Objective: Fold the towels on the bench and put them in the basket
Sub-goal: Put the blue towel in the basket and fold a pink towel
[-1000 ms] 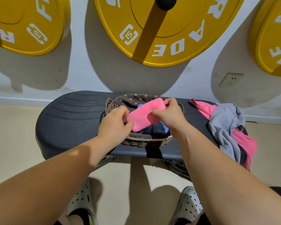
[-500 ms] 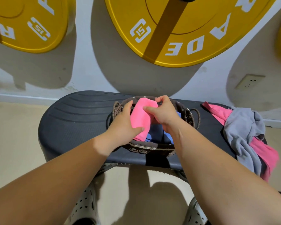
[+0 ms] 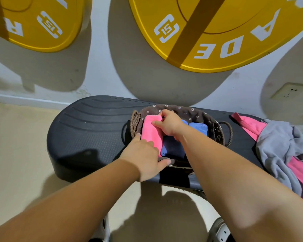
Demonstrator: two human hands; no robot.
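Head cam has me looking straight down at the basket on the bench, and the folded pink towel is already down inside it, at the left end, lying right alongside the blue towels that sit under my right wrist.

My right hand has thumb and fingers closed on the far end of the pink towel, pinching it near the top edge. My left hand lies flat on the near end, fingers loosely together and pressing down, with the fingertips just past the towel onto the basket's near rim. It's not gripping anything as far as I can tell, more like patting it into place.

Handling-wise I'd say this stuff is light, soft and floppy, with zero stiffness, so a fold only lasts while something is pressing on it. It looks like grippy terry, not slippery, and nothing here can break. Best hold is at the folded ends, pinching through all the layers at once, because grabbing only the top layer would probably peel it open.

Off to the right of my right hand, well apart from the basket, there's a loose heap: a grey towel draped over another pink one. For those I'd go for the corners.
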